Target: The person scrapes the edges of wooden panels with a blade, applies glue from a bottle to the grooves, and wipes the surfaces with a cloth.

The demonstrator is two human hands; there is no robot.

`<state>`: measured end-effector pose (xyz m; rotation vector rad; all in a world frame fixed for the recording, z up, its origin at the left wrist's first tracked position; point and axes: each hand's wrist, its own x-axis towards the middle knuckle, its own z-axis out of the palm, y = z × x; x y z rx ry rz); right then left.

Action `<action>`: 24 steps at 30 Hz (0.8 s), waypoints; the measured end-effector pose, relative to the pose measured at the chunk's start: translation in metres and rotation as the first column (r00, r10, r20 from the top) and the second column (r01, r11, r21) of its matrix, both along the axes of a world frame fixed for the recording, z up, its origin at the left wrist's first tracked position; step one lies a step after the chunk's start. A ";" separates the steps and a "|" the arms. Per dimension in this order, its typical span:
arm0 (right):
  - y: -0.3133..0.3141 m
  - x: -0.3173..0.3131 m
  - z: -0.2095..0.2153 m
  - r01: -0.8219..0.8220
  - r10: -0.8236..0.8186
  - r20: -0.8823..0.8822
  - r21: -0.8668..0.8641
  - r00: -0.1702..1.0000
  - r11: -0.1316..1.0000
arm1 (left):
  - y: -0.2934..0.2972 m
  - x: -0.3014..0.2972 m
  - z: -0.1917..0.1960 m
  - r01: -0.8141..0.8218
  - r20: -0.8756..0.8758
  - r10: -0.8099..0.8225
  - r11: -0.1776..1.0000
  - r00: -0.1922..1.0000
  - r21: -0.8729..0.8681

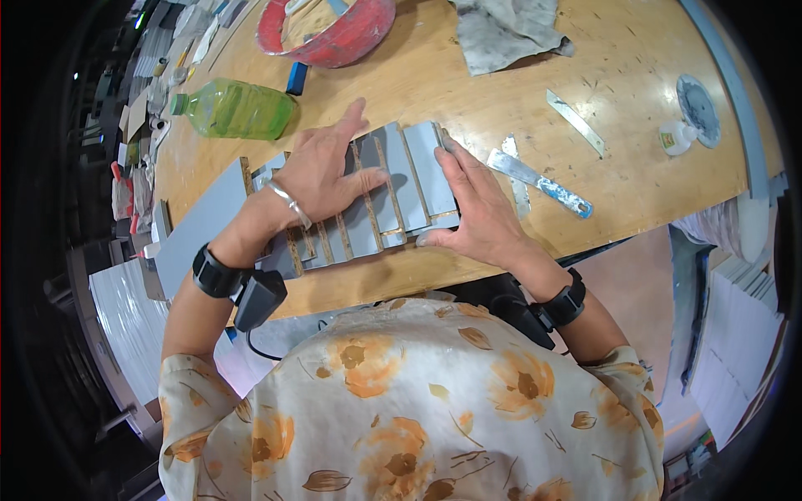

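A row of grey rectangular panels (393,196) with bare wooden edges lies side by side near the front edge of the wooden table (635,167). My left hand (322,171) lies flat on top of the middle panels, fingers spread. My right hand (472,209) presses against the right end of the row, thumb at the near corner and fingers along the side of the last panel. A larger grey board (200,225) lies at the left end, partly under my left forearm. Both wrists wear black bands.
A green plastic bottle (234,108) lies on its side behind my left hand. A red bowl (330,29) and a grey rag (505,29) sit further back. A blue-handled scraper (539,184), a metal strip (576,123) and a small white glue bottle (675,138) lie right.
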<state>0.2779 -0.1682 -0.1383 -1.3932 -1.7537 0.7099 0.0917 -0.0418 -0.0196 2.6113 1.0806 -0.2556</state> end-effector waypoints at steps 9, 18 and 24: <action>-0.011 0.019 0.011 0.005 -0.005 0.007 -0.024 1.000 1.000 | 0.036 0.021 -0.017 -0.091 -0.093 0.064 0.942 0.994 -0.324; -0.049 0.053 0.007 0.148 -0.155 0.147 0.057 0.977 0.987 | 0.049 0.028 -0.028 -0.284 -0.124 0.256 0.834 0.959 -0.474; -0.029 0.050 -0.001 0.142 -0.154 0.088 0.135 0.984 0.981 | 0.039 0.057 -0.030 -0.269 -0.091 0.255 0.858 0.963 -0.438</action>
